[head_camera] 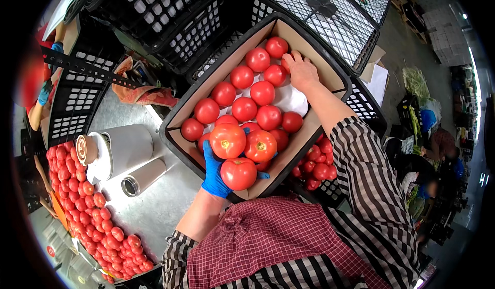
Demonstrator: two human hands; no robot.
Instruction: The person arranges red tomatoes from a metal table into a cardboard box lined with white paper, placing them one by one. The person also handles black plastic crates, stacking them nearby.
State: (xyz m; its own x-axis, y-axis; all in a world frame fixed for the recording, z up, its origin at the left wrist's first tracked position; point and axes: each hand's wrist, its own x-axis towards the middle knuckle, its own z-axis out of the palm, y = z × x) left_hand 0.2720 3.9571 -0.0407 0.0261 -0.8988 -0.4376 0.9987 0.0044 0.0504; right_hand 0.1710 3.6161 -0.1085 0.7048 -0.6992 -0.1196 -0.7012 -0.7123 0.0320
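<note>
My left hand (215, 173), in a blue glove, cradles several large tomatoes (239, 173) with their stem scars facing up. It is over the near corner of a black plastic crate (178, 113) lined with brown cardboard. Inside the crate, red tomatoes (243, 109) sit in rough rows, stem side down, on white paper (288, 97). My bare right hand (303, 72) reaches to the far right side of the crate. Its fingers rest on a tomato (285, 65) partly hidden beneath them.
Many small tomatoes (89, 211) cover the metal table (170, 190) at left, near a white container (129, 147) and a metal tumbler (144, 176). Black crates (185, 29) are stacked behind. More tomatoes (317, 165) lie in a crate below right. A co-worker's gloved hands (45, 91) show far left.
</note>
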